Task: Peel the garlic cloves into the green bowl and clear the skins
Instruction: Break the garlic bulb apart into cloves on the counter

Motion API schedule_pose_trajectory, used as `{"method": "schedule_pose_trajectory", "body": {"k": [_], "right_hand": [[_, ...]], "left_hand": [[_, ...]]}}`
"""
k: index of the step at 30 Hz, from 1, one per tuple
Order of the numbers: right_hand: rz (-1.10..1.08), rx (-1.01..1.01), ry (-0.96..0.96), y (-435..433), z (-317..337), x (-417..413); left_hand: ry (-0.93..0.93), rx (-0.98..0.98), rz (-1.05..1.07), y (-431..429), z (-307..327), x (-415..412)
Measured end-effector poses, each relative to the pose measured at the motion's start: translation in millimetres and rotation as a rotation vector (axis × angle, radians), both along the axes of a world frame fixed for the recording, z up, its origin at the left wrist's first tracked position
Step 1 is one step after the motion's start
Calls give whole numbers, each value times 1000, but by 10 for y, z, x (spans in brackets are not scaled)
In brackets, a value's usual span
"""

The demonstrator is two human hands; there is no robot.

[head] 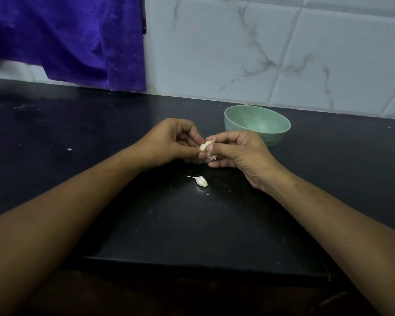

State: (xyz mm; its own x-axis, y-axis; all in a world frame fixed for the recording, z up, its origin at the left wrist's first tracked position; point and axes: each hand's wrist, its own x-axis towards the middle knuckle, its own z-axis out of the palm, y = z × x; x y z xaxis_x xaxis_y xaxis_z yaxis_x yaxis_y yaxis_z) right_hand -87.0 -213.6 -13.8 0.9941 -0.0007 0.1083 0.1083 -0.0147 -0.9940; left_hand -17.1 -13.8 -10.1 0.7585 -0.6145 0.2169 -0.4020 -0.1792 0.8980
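Observation:
My left hand (169, 142) and my right hand (240, 153) meet above the black counter, both pinching one garlic clove (204, 145). Its papery skin sticks up and hangs loose between my fingertips. A second clove (201, 180), still in its skin with a thin tail, lies on the counter just below my hands. The green bowl (278, 133) stands behind my right hand, near the wall. Its visible inside looks empty; my right hand hides its near lower part.
The black counter (192, 224) ends at a front edge near the bottom of the view. A white marbled tile wall (283, 53) rises behind it. A purple cloth (73, 39) hangs at the back left. A small white scrap (69, 149) lies on the counter at the left.

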Motion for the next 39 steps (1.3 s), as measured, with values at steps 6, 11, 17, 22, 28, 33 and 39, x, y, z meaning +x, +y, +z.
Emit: {"method": "schedule_pose_trajectory", "body": {"k": [6,11,17,22,28,33,39], "right_hand": [[-18,-14,12,25,6,-19],[10,-18,26,3,30,-26],[41,-13,46,-41,41,-41],[41,-28,65,-56,36,-42],[102,-40,97,-100,70,-60],[117,-55,92,-77,93,-67],[40,-49,74,-43,82,-69]], "left_hand": [[9,-13,19,-27,-5,-22],[-11,19,2,-34,24,-57],[-36,45,-12,-47,40,-103],[-40,51,-6,-39,41,-98],[-33,51,-7,-33,42,-91],[-53,63,-26,-23,53,-81],[-48,41,-52,-18,45,-88]]}}
